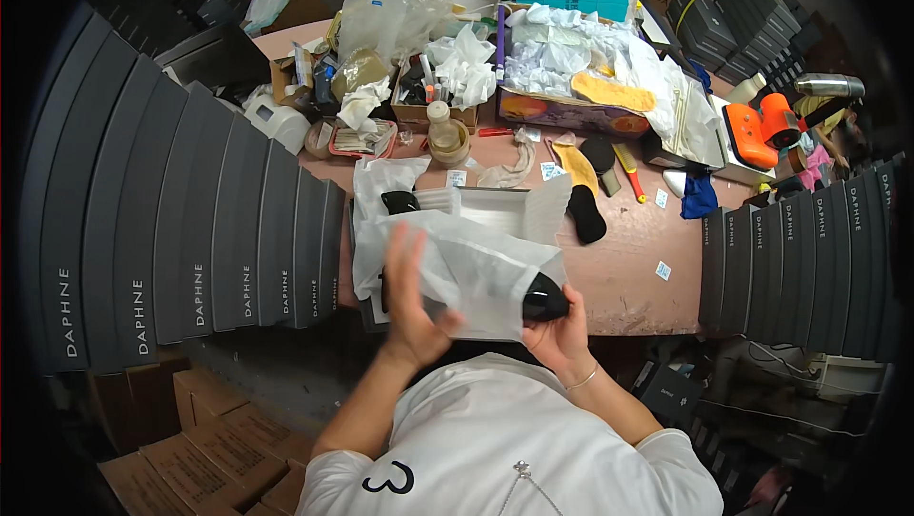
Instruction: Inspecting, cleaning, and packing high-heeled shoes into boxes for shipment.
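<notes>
My right hand grips the toe of a glossy black shoe that sticks out of a thin white pouch. The rest of that shoe is hidden inside or under the pouch. Beside the pouch's left part, my left hand is open with its fingers stretched upward, slightly smeared by motion. Behind the pouch stands an open shoebox with white lining paper. At its left end a black piece, perhaps part of another shoe, shows among white wrapping.
Tall stacks of grey shoeboxes flank the pink table, more at right. Behind are a carton of crumpled paper, a jar, black insoles, a yellow-red tool and an orange device. Brown cartons lie lower left.
</notes>
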The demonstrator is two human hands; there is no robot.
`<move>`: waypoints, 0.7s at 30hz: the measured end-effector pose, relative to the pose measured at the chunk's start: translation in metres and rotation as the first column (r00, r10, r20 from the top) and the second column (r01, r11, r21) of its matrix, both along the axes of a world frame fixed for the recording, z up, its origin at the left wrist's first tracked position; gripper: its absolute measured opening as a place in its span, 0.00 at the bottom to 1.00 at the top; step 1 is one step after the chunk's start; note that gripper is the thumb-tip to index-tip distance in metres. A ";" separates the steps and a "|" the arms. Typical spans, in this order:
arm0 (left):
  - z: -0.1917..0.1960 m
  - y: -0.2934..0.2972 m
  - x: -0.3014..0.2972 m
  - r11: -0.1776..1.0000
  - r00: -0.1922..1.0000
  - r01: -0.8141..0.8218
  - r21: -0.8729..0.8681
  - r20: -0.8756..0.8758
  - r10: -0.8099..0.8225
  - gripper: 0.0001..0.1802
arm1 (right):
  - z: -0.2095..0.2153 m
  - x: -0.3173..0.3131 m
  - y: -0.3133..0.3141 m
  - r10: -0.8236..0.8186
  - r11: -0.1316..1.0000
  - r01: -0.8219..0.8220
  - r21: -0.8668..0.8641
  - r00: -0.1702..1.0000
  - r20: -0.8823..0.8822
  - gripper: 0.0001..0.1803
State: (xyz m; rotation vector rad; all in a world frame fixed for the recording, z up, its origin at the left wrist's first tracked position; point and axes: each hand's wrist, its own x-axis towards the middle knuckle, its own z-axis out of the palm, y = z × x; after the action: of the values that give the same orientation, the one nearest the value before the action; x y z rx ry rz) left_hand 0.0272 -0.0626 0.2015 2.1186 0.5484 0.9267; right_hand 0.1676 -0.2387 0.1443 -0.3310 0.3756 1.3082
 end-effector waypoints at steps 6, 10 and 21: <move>-0.020 -0.026 0.011 0.956 0.996 -0.042 -0.290 -0.088 0.017 0.20 | 0.006 -0.003 0.018 0.185 0.981 -0.152 -0.118 0.913 0.362 0.32; -0.022 -0.015 0.008 0.947 0.995 -0.077 -0.313 0.038 0.093 0.07 | -0.022 -0.002 0.007 0.170 0.985 -0.172 -0.014 0.954 0.247 0.31; -0.013 0.023 0.014 0.966 0.985 -0.152 -0.210 -0.110 0.132 0.09 | -0.028 0.008 -0.022 0.031 0.957 0.044 0.285 0.967 -0.253 0.31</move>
State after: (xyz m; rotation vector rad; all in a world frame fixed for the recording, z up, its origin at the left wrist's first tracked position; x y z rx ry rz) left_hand 0.0415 -0.0397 0.1884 1.9514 0.8223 0.8059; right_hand 0.1753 -0.2602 0.1161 0.0873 0.3939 1.3812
